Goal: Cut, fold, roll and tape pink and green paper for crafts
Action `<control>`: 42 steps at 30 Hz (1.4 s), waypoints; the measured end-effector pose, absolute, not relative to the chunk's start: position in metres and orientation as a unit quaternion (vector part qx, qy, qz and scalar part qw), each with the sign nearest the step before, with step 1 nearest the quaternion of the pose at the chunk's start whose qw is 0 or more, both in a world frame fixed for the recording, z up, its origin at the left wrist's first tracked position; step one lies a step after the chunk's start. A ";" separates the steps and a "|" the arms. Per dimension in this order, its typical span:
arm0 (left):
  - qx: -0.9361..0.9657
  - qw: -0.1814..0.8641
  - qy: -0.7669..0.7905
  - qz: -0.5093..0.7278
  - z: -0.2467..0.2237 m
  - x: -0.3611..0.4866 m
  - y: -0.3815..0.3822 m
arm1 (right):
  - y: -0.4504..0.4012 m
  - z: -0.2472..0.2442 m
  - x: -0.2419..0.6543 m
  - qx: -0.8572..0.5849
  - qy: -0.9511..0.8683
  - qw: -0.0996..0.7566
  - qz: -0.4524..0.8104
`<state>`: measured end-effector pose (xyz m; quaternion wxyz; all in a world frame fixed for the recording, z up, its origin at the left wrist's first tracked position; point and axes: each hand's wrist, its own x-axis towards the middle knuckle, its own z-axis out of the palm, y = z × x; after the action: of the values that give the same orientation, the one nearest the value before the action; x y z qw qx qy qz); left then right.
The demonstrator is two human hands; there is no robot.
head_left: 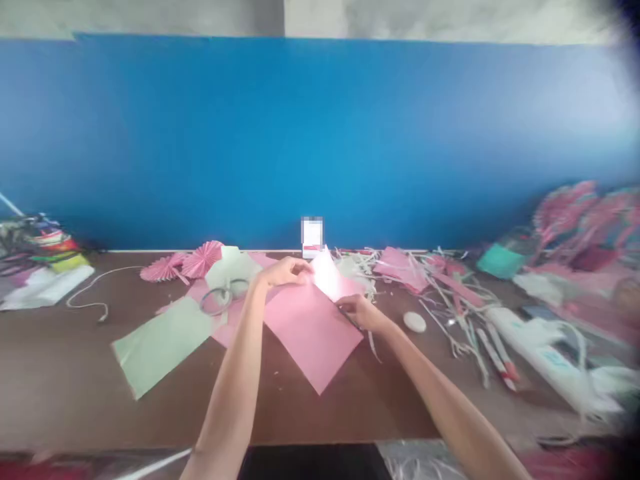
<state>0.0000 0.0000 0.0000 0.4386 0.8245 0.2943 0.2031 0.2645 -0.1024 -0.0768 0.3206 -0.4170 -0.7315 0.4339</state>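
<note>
At the middle of a brown table (60,380), a pink sheet of paper (315,337), turned cornerwise like a diamond, one corner pointing toward the near edge; at its far end, the left hand (283,272), bent at the fingers and touching the paper, too blurred to tell whether pinching it; at its right edge, the right hand (364,312), curled against a slim dark thing (356,325), too unclear to name; whether grasping that or the paper, cannot tell; between both hands, a white glare (327,283), washing out detail; just beyond, a small white object (313,235), partly pixelated, in front of a blue wall (250,133).

To the left, a pale green sheet (163,347), with a pair of grey rings (227,295) near its far end; farther back, pink pleated fans (203,260); farther left, a curving white cord (107,273); to the right, a white round object (415,322); beyond that, red-and-white pens (496,360), side by side; farther back, a tangle of pale strips (363,263) and pink scraps (403,268); at far right, a teal item (501,260) and pink paper shapes (570,213), blurred.
</note>
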 end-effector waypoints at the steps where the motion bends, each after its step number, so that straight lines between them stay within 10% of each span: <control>1: 0.821 0.442 0.296 0.206 -0.001 0.000 0.000 | -0.103 -0.076 0.265 -0.416 -0.730 0.323 0.436; 42: 0.813 0.472 0.284 0.188 0.004 0.011 -0.004 | -0.111 -0.064 0.253 -0.433 -0.664 0.352 0.497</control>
<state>0.0106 -0.0037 0.0038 0.4720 0.8131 0.2843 0.1876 0.2532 -0.1108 -0.0638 0.3520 -0.4334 -0.6642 0.4971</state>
